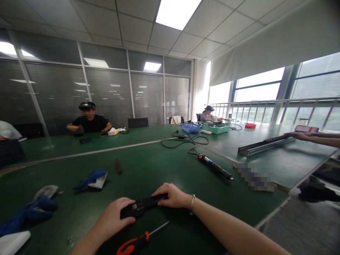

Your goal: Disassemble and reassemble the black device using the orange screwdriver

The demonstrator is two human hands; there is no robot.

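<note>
A long black bar-shaped part (143,207) lies low over the green table in front of me, a small light spot near its left end. Around that left end my left hand (117,214) is closed, thumb on the near side. My right hand (172,196) grips the other end, fingers over the top; a bracelet circles that wrist. Just nearer to me rests a screwdriver (145,238) with an orange and black handle, its shaft pointing right and away. What the part is exactly, I cannot make out.
Blue and white gloves (92,180) lie left, near a dark brown bar (118,166). A corded electric screwdriver (215,166) lies right of centre. Farther off are a blue basket (190,127), a green basket (216,129) and seated people. Another person's hands touch a metal rail (265,145) at right.
</note>
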